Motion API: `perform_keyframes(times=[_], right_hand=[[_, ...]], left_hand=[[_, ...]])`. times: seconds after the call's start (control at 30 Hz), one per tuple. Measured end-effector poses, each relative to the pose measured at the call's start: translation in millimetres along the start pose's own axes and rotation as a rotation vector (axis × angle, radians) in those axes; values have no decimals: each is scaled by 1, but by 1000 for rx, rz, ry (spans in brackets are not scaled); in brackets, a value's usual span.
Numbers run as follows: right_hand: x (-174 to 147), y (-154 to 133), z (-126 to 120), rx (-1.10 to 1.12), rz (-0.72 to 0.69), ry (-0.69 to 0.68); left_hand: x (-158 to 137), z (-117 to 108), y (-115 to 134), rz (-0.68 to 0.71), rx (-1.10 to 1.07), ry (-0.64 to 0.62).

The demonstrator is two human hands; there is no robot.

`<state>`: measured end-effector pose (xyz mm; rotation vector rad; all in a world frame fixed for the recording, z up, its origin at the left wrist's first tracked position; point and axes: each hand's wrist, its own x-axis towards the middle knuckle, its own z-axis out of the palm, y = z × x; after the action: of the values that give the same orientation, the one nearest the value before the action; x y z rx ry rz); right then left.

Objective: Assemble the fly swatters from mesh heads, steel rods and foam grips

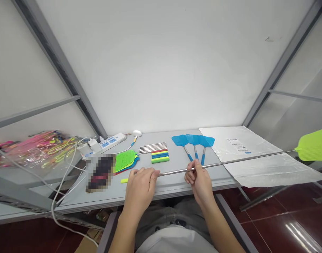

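A yellow-green fly swatter [313, 146] with a long extended metal rod stretches across the front of the table, its paddle out at the far right. My left hand [142, 182] is wrapped round its handle end, where a bit of yellow-green grip pokes out. Fingers of my right hand [199, 181] pinch the rod near its middle. Just beyond that hand lie blue fly swatters [194, 140], fanned out. Behind my left hand are coloured handle grips [160, 155], a row of metal rods [152, 147] and a stack of swatter paddles [126, 160], green on top.
A white plastic mailer bag [242, 154] covers the table's right side. At the left stand a power strip [110, 141] with white cables and a pile of colourful bagged items [39, 147]. A pixelated patch hides something left of the paddles. Grey metal posts [279, 66] frame the table.
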<state>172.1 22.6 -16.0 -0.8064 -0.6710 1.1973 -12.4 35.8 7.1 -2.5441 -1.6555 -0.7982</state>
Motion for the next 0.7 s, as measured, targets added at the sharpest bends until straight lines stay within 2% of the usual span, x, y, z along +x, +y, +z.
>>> perform_keyframes(times=[0.1, 0.23, 0.3, 0.37, 0.43, 0.5, 0.6, 0.7], right_hand=[[0, -3, -3, -75, -45, 44], [6, -29, -20, -4, -88, 208], [11, -54, -38, 90, -206, 318], [14, -79, -54, 80, -346, 408], [15, -96, -63, 41, -416, 457], [14, -100, -63, 17, -434, 473], [14, -90, -58, 13, -366, 435], [15, -77, -55, 1, -280, 369]], left_hand=[[2, 7, -14, -64, 29, 57], [0, -2, -56, -195, 67, 177], [-6, -15, -78, -319, 93, 274], [-12, -28, -94, -410, 87, 339], [-16, -34, -98, -482, -60, 383], [-16, -31, -94, -473, -349, 427], [-11, -14, -81, -374, -699, 451], [-3, 12, -70, -287, -793, 357]])
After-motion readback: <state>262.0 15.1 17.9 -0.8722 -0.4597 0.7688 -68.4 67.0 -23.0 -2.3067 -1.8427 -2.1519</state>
